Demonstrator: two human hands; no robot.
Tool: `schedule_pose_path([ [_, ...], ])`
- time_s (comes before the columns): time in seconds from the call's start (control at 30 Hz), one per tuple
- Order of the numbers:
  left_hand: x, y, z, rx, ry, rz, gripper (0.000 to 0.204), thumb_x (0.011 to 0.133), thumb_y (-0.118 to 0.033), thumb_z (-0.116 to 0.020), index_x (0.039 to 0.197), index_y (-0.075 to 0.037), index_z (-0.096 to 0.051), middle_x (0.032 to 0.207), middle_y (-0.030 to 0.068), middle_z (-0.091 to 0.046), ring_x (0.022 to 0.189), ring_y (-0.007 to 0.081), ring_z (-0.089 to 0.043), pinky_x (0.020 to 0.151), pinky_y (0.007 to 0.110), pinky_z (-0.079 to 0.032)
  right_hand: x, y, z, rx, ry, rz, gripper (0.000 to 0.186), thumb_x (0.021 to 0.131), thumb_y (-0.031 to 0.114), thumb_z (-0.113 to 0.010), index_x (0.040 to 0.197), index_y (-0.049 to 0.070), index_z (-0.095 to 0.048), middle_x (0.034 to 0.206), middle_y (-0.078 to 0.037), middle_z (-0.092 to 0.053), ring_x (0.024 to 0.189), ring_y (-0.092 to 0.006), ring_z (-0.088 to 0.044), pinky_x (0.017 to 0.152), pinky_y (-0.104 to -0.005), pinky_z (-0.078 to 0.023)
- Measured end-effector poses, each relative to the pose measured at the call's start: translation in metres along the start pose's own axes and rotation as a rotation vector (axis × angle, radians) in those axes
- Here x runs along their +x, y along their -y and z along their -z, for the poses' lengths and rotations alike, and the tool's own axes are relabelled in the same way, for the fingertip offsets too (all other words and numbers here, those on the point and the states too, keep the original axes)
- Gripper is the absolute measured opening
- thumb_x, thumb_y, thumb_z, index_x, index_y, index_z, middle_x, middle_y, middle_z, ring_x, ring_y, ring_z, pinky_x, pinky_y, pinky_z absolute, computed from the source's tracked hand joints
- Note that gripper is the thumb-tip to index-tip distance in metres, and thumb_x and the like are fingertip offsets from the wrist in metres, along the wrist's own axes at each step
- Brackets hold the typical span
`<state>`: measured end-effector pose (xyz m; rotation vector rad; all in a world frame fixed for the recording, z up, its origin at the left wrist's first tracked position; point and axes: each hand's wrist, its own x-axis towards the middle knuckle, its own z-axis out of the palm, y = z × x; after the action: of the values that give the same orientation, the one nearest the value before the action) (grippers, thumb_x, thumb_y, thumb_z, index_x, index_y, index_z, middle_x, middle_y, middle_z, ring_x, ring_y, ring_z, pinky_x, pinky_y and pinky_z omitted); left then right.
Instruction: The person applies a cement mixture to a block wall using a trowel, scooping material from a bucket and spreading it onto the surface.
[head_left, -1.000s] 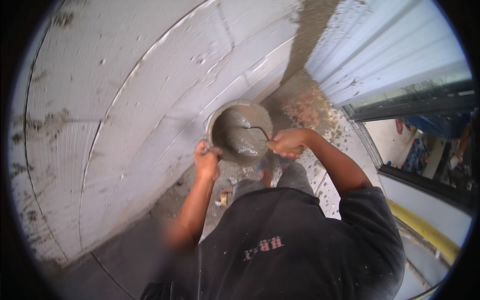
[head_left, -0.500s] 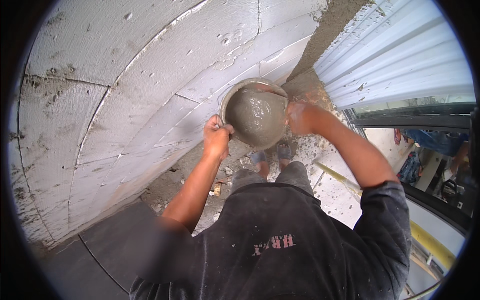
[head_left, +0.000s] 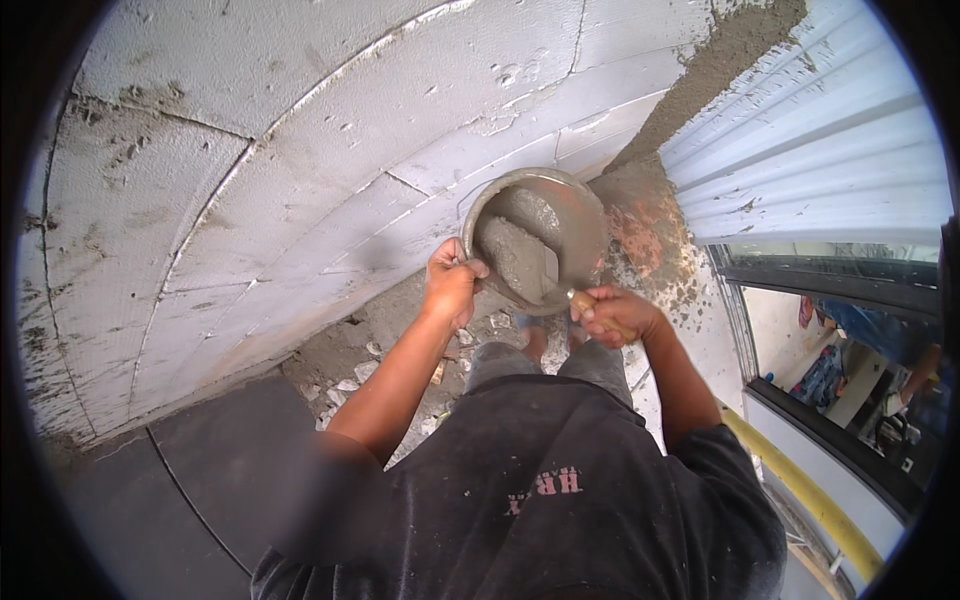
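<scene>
A round bucket (head_left: 590,225) smeared with grey mortar hangs in front of me, its mouth tilted toward me. My left hand (head_left: 452,288) grips its left rim, fingers closed round the edge. In my right hand (head_left: 617,316), at the bucket's near right side, is the wooden handle of a trowel (head_left: 549,265). The blade lies inside the bucket with a thick load of mortar (head_left: 511,252) on it; most of the metal is covered. More wet mortar (head_left: 537,210) coats the inside behind the blade.
A wall of pale blocks (head_left: 330,170) runs along my left. A mortar strip (head_left: 700,85) meets white corrugated sheeting (head_left: 810,140) at far right. A dark-framed window (head_left: 830,270) and yellow pole (head_left: 810,500) are on my right. Rubble (head_left: 365,370) lies by my feet.
My right hand has come nearer to me, and the trowel with mortar on it now shows in the bucket. The bucket and my left hand sit slightly further right in view.
</scene>
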<state>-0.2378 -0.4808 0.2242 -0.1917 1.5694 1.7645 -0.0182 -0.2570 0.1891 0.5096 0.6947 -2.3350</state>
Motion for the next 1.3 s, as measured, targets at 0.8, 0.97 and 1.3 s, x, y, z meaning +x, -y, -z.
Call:
schedule_pose_path([
  [0.8,0.004,0.014,-0.059,0.036,0.072,0.021,0.025,0.073,0.011,-0.060,0.074,-0.011,-0.049,0.067,0.0031,-0.056,0.055,0.0128,-0.050,0.046,0.029,-0.037,-0.056,-0.023,-0.072,-0.642,-0.635,0.240,0.016,0.095,0.015,-0.060,0.102,0.001,-0.061,0.078,-0.012,-0.064,0.055,-0.0221,-0.060,0.049,-0.0346,-0.050],
  [0.97,0.003,0.015,-0.065,0.067,0.132,-0.031,0.031,0.073,0.013,-0.060,0.068,-0.012,-0.042,0.063,0.0019,-0.050,0.051,0.0113,-0.043,0.044,0.028,-0.032,-0.065,0.013,-0.054,-1.688,-1.021,0.348,0.025,0.087,0.011,-0.055,0.104,-0.007,-0.064,0.102,-0.028,-0.065,0.105,-0.0429,-0.064,0.093,-0.0487,-0.052],
  [1.3,0.000,0.014,-0.062,0.048,0.109,-0.074,0.035,0.071,0.017,-0.060,0.066,-0.013,-0.041,0.062,-0.0006,-0.046,0.054,0.0095,-0.042,0.047,0.029,-0.031,-0.068,0.064,-0.021,-0.684,-0.426,-0.309,0.021,0.094,0.017,-0.061,0.104,-0.001,-0.064,0.071,-0.011,-0.061,0.047,-0.0200,-0.057,0.039,-0.0344,-0.047],
])
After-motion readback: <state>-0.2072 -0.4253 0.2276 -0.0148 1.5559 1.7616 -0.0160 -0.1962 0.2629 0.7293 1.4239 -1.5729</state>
